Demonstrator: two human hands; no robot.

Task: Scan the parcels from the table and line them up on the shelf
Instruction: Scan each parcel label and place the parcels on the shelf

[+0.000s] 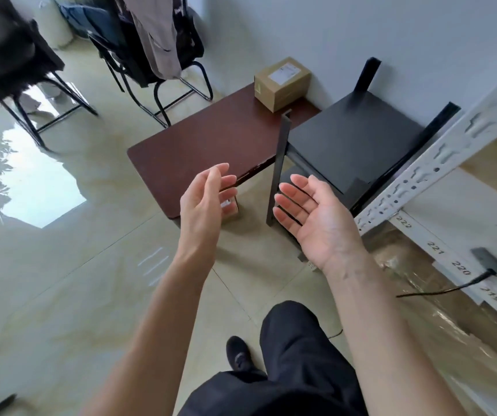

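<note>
Black trousers (295, 355) and one dark shoe (238, 354) are seen at the bottom edge, above a pale glossy tiled floor (61, 295). Both bare forearms are extended forward. The left hand (203, 202) is held edge-on with its fingers (221, 180) loosely curved and slightly apart; nothing is gripped. The right hand (316, 219) is turned palm-up, its fingers (290, 199) straight and spread a little; nothing is held. Behind the left hand, a small cardboard box (231, 210) is partly visible on the floor under the near end of the dark red-brown worktop (211, 139). A black metal shelf unit (352, 139) stands just beside the worktop on the right. Further right, a white slotted shelf rack (439, 163) with numbered labels is seen; a grey scanner (493, 261) with a black cable lies on it. One cardboard parcel (283, 84) with a white label rests on the far end of the worktop, near the wall. Beyond, black chairs (157, 55) draped with clothing are visible.
</note>
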